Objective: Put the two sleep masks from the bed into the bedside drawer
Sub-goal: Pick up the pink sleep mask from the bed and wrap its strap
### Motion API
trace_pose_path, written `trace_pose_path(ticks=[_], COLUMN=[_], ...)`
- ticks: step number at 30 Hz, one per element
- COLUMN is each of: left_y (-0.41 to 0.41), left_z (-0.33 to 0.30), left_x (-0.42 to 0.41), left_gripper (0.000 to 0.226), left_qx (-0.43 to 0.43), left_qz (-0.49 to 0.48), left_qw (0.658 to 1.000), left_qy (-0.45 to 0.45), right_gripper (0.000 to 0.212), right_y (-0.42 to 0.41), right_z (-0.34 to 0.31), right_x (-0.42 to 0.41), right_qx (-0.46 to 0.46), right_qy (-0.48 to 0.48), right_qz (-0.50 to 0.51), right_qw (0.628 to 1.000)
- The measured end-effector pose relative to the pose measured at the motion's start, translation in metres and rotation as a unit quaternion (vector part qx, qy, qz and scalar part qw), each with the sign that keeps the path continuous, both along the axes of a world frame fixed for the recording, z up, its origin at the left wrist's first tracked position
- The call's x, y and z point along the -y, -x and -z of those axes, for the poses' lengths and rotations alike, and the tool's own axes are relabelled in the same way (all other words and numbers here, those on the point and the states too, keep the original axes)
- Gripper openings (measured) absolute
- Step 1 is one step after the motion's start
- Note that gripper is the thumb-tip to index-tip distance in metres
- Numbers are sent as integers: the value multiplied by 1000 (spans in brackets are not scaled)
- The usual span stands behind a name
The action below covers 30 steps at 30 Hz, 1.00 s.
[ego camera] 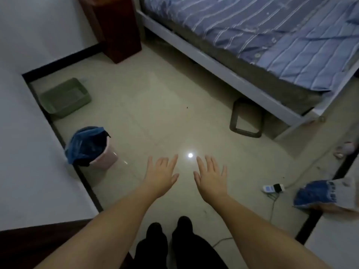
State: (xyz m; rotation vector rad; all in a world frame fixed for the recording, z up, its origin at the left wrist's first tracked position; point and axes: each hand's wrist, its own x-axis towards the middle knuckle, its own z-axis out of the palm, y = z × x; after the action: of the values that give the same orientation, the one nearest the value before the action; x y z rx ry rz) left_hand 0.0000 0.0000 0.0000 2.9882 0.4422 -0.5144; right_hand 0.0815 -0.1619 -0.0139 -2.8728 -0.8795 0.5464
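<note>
Standing on the tiled floor [155, 105], the person extends both arms forward and down, palms facing the floor. The left hand [162, 174] is spread flat with fingers apart and holds nothing; the right hand [211, 176] is likewise spread, fingers apart, and empty. The two hands are near each other but not touching, with a bright light reflection on the floor between them. This posture is judged to be a start position, displayed to the camera before any object is approached. The bed [262, 41] occupies the upper right, covered with a blue striped sheet; no sleep mask can be identified on the visible portion, so the masks' location cannot be determined from this view. A dark wooden cabinet [114, 26] stands at the head of the bed against the wall and is probably the bedside unit, though no drawer front is visible. Along the left wall sit a green tray [65, 98] and a pink bin [93, 148] lined with a blue bag. A power strip [274, 188] lies on the floor to the right, well clear of the hands. The task is judged not yet begun.
</note>
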Motion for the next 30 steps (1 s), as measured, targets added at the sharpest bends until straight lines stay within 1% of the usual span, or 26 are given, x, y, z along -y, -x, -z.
trace_pose_path(ticks=[1,4,6,8,10,14,18,22,26,30], left_y=[5,11,2,-14,-30,-72,-127,-197,-270,-346], left_z=[4,19,21,21,21,18,20,14,-5,-22], left_x=[3,6,5,0,-9,-42,-99,-179,-264,-330], left_gripper=[66,65,63,60,58,56,55,53,51,51], left_qx=[-25,-40,-58,-67,-67,-45,-28,-10,-6,6], left_qz=[-1,3,-18,-38,-55,-81,-94,-105,-93,-75], left_qw=[1000,999,998,996,995,994,993,993,994,997], left_qy=[-2,-9,11,34,55,64,58,58,49,34], right_gripper=[54,49,42,41,42,43,43,43,44,44], right_y=[1,-4,-11,-24,-41,-86,-148,-223,-298,-373], right_z=[3,16,18,16,14,11,13,6,-16,-29], right_x=[2,10,7,1,-8,-41,-98,-177,-256,-310], right_qx=[-5,-5,-22,-31,-39,-46,-41,-25,-25,-19], right_qy=[19,20,23,35,50,61,69,58,22,10], right_qz=[-1,-18,-28,-37,-37,-47,-59,-64,-44,-19], right_qw=[1000,1000,999,998,997,996,995,996,998,1000])
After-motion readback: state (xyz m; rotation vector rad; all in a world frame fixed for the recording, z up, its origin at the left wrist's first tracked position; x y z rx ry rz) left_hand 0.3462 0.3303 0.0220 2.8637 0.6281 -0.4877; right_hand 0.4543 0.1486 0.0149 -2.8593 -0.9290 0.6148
